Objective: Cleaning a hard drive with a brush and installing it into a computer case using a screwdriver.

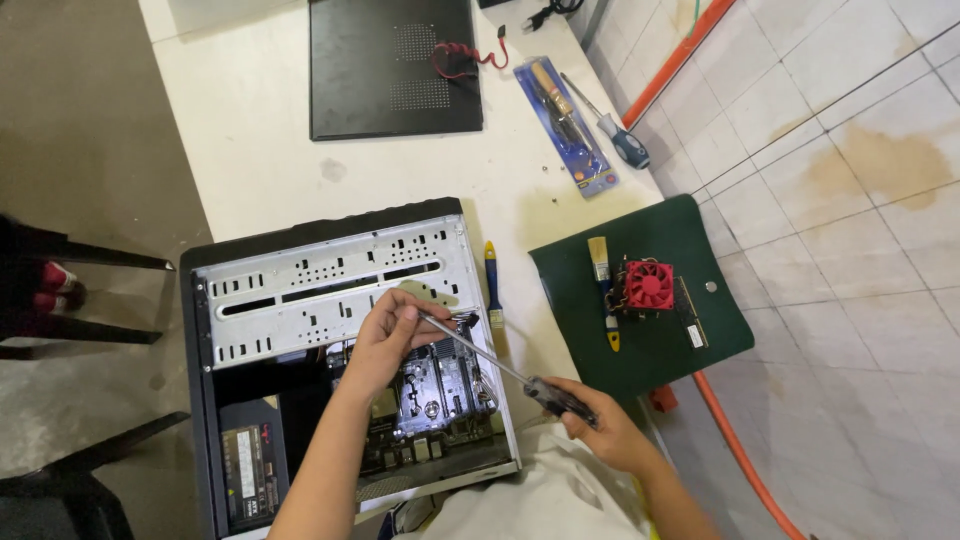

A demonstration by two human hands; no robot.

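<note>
Your right hand (600, 425) is closed around the dark handle of a long screwdriver (500, 365), fingers wrapped tight on the grip, while your left hand (385, 335) pinches the thin metal shaft near its far end, thumb and fingertips together on it. The shaft runs up and to the left from the right hand, so the handle sits at the lower right just outside the case and the tip lies just beyond your left fingers, over the upper edge of the motherboard (435, 395). That one board sits in the lower part of the one open computer case (200, 330), which lies flat on the white table (260, 100) with its perforated metal drive cage (330, 290) above your left hand and a single black power supply (250, 470) in the lower left corner. Just right of the case lies one screwdriver with a blue and yellow handle (492, 285). Further right, one dark green mat (570, 320) holds one red cooling fan (649, 285), one small brush (602, 285) touching its left side, and one dark memory stick (690, 315) along its right. Towards the far edge of the table you have one black side panel (390, 65), a red coiled cable (465, 60) resting on its corner, one packaged tool in a blue blister card (565, 125), and one more screwdriver (610, 125) just beside it. That makes three loose screwdrivers in all.
</note>
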